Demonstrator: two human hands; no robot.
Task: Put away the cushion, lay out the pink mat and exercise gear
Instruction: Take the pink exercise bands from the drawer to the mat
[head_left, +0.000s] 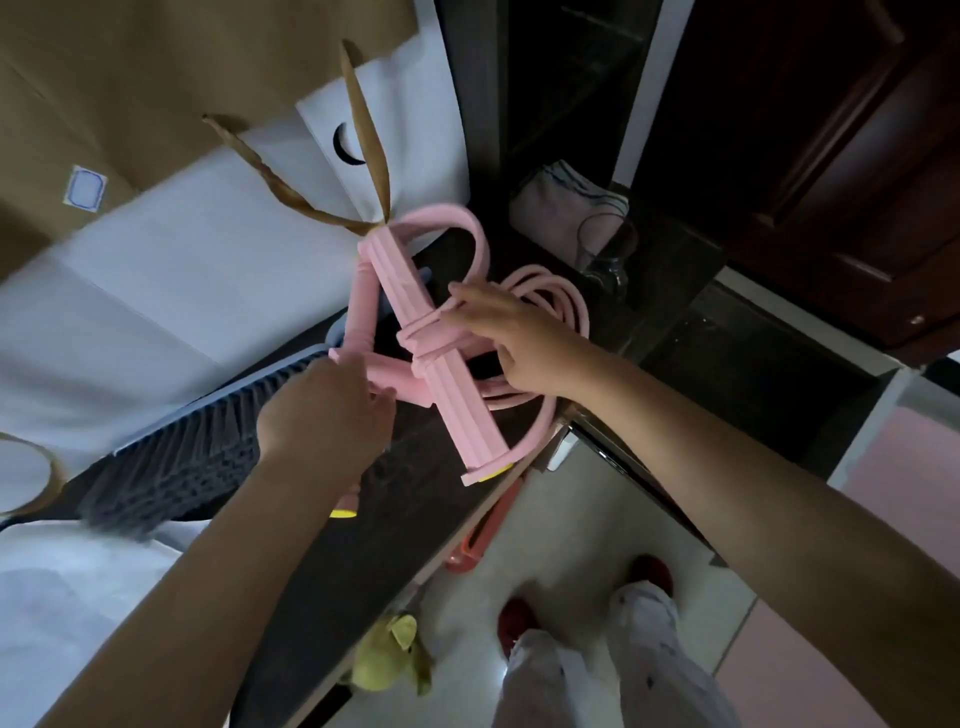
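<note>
A pink pedal resistance puller (447, 374), with ribbed foam bars, curved straps and coiled pink tubes (550, 301), is held above a dark counter (374, 561). My left hand (327, 410) grips a short foam handle at its lower left. My right hand (509, 338) is closed on the bundle of tubes where they wrap around the long bar. Part of a pink mat (810, 670) shows on the floor at lower right. No cushion is visible.
A grey-bristled brush (182, 452) lies on the counter to the left. White paper bags with brown handles (218, 249) stand behind. A clear glass (605, 254) and a folded cloth (561, 202) sit at the back. A green plush toy (389, 654) lies by my feet.
</note>
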